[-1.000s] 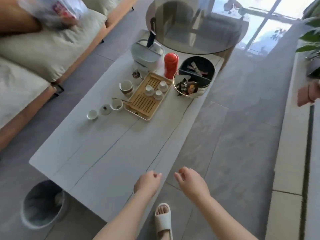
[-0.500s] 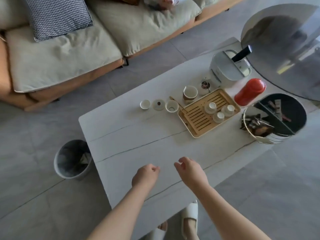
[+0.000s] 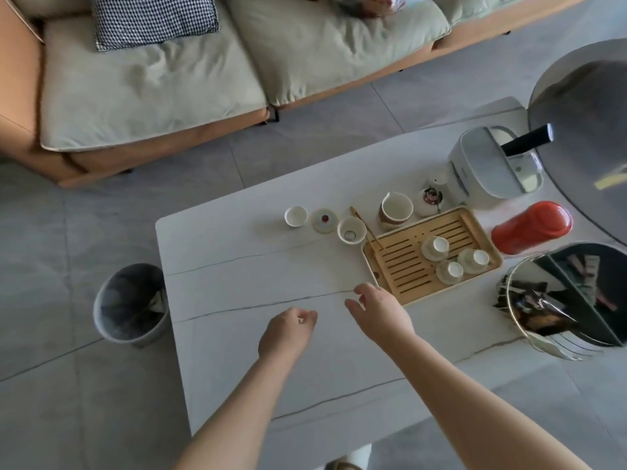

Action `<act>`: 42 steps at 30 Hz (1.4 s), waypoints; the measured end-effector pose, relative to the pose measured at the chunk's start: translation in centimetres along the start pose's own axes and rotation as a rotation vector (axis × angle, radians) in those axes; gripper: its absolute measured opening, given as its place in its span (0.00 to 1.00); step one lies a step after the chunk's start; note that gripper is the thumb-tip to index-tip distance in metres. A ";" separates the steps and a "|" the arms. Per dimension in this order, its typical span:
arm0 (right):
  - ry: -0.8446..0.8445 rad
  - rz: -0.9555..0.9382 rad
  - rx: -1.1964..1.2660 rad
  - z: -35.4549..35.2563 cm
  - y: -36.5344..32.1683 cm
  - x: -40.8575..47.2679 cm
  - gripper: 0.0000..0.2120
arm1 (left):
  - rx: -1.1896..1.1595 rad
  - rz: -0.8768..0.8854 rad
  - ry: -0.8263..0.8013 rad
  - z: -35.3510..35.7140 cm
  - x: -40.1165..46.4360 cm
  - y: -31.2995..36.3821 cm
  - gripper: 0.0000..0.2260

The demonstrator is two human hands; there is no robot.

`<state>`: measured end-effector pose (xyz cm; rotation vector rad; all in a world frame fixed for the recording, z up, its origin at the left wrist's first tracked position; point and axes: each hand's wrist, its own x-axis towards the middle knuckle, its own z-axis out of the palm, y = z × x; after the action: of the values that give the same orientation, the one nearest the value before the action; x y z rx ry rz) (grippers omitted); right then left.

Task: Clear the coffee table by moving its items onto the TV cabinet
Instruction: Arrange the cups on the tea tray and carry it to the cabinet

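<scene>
nothing looks moved yet — the wooden tea tray point(image 3: 431, 256), cups, kettle point(image 3: 492, 167) and red flask point(image 3: 531, 227) all sit on the worktop point(image 3: 237, 279); left hand point(image 3: 286, 334) and right hand point(image 3: 380, 312) hover empty, fingers loosely curled; the tv cabinet is out of view.

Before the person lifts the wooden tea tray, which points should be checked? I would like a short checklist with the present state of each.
1. Left hand free: ok, holds nothing.
2. Right hand free: ok, open, near the bamboo tray corner.
3. Cups on tray steady: ok, three stand on the slats.
4. Stick clear of tray: not ok, it lies across the rim.
5. Tray dry underneath: cannot tell.
</scene>
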<state>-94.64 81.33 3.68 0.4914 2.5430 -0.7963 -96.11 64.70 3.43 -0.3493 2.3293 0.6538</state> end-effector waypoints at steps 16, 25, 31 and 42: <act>-0.010 0.003 -0.074 -3.3 1.6 6.2 0.17 | -0.145 0.006 -0.019 0.7 5.3 5.5 0.15; -0.107 -0.099 -0.138 -4.8 6.5 11.7 0.14 | -0.287 -0.067 0.038 4.7 8.5 10.8 0.13; -0.136 -0.042 -0.132 -4.3 8.3 14.7 0.13 | -0.472 -0.097 0.008 7.9 10.0 12.8 0.14; -0.065 0.093 0.119 -0.4 9.6 19.0 0.14 | -0.800 -0.150 -0.046 12.8 15.3 14.3 0.16</act>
<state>-106.47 92.83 -9.75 0.6072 2.4040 -0.9175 -106.19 82.52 -10.03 -0.8393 1.8771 1.4795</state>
